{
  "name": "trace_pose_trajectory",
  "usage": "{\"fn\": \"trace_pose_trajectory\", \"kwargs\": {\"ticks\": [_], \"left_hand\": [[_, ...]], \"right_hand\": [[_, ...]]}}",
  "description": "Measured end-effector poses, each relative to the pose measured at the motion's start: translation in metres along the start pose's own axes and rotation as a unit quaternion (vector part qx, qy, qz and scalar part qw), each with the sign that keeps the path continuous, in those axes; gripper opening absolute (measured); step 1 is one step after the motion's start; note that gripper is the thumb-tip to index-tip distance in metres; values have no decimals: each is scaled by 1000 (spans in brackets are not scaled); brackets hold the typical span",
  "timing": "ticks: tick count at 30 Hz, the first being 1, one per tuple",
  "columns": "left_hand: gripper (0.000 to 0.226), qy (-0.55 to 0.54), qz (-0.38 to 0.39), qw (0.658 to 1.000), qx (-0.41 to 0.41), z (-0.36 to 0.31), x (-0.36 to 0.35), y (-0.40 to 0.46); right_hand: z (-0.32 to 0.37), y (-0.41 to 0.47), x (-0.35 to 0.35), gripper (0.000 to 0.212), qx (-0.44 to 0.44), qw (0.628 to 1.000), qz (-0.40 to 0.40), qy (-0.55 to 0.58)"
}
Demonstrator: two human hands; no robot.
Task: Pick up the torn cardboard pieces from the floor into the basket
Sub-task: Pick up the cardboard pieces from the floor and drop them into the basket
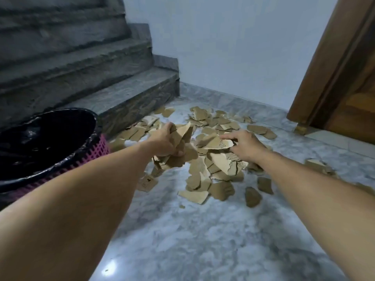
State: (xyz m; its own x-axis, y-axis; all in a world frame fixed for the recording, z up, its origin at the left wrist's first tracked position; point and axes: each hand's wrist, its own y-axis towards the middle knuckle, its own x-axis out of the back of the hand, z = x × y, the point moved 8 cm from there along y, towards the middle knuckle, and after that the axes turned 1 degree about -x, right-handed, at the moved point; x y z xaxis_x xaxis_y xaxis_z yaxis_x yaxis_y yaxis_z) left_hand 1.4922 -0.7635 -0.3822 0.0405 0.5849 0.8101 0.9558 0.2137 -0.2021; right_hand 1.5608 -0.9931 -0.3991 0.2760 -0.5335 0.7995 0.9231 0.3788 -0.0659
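Hands: 2, both bare-armed, reaching forward over the floor.
Left hand [165,141]: clenched around a thick bunch of torn pieces [178,147], lifted off the floor, just right of the basket.
Right hand [244,146]: fingers spread and curled onto 1 large pale piece [218,143] at the top of the pile; grip looks partial, thumb hidden beneath.
Cardboard pieces [203,179]: too many to count exactly, well over 30, brown, scattered on the floor from the foot of the stairs toward the door, densest between the 2 hands.
Outlying pieces: 2 dark ones [252,196] lie apart at the near right of the pile; a few more [318,166] sit behind the right forearm, partly covered by it.
Basket [101,148]: 1, pink lattice wall, at the left against the lowest step, cut off by the frame edge and by the left arm.
Liner [50,130]: 1 black plastic bag over the rim; inside is too dark to see contents.
Stairs [121,92]: 5 grey stone steps visible, upper ones cut off.
Door [345,78]: 1, wooden, only its left part in view.
Floor [203,240]: grey-white marble, 1 bright glare spot near the bottom.
Writing: dark printed marks on 1 small piece [148,182] and on the pale piece, too blurred to read.
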Motion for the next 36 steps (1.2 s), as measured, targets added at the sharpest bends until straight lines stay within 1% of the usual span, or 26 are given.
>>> {"fn": "trace_pose_trajectory", "kwargs": {"ticks": [4, 10, 14, 19, 20, 22, 24, 25, 27, 29, 30, 31, 33, 36], "left_hand": [[86, 6, -40, 999, 4, 31, 78, -24], [82, 9, -117, 991, 67, 115, 192, -72], [86, 7, -147, 983, 111, 176, 241, -90], [92, -36, -172, 970, 169, 253, 274, -94], [93, -43, -176, 967, 181, 266, 275, -94], [102, -49, -174, 962, 204, 290, 272, -91], [109, -46, -140, 964, 223, 307, 261, -85], [104, -36, -113, 966, 230, 314, 255, -79], [87, 4, -78, 967, 243, 318, 250, -71], [77, 42, -61, 968, 241, 309, 254, -60], [72, 50, -57, 970, 233, 302, 258, -53], [66, 54, -47, 972, 223, 290, 260, -45], [57, 22, -31, 978, 206, 269, 261, -30], [50, -15, -12, 984, 177, 230, 255, -8]], "right_hand": [[88, 10, -14, 57, 47, 999, -2, 3], [237, 30, -57, 49, 123, 991, -8, 47], [321, 44, -96, 40, 148, 986, 1, 81], [400, 51, -155, 43, 148, 983, 47, 99], [407, 53, -171, 46, 142, 983, 66, 97], [418, 55, -204, 54, 137, 977, 133, 92], [418, 56, -226, 61, 126, 969, 190, 94], [416, 60, -231, 61, 114, 968, 201, 102], [407, 65, -227, 50, 78, 967, 199, 137], [398, 74, -214, 32, 39, 964, 202, 170], [394, 78, -204, 27, 28, 964, 200, 173], [391, 85, -189, 26, 20, 966, 193, 170], [382, 94, -161, 26, 7, 970, 176, 166], [353, 99, -118, 21, -25, 974, 162, 156]]}}
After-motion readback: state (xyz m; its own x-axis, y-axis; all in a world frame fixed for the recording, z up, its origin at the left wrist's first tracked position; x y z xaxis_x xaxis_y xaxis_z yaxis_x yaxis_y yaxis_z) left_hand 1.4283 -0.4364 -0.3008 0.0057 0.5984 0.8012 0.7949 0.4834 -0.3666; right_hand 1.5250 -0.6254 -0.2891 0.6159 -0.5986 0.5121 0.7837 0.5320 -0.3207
